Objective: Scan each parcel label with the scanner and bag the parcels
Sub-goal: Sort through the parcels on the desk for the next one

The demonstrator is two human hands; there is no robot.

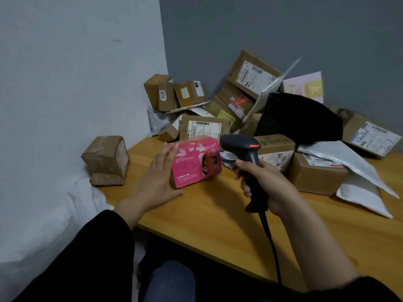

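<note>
Pink box [195, 162] on the table [218, 214], between the two hands.
The right hand [266, 182] is closed round the scanner [246, 153] handle; the left hand [157, 177], fingers straight, lies flat against the box's left side. The box looks light, stiff and glossy, so it may slide; holding two opposite sides seems safest. Behind lie more parcels [239, 94] and a black bag [301, 118].

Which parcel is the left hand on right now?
The pink printed cardboard box, the only pink parcel; the others are brown cartons or plastic mailers. The left hand lies flat against its left side, just left of the black handheld scanner.
</note>
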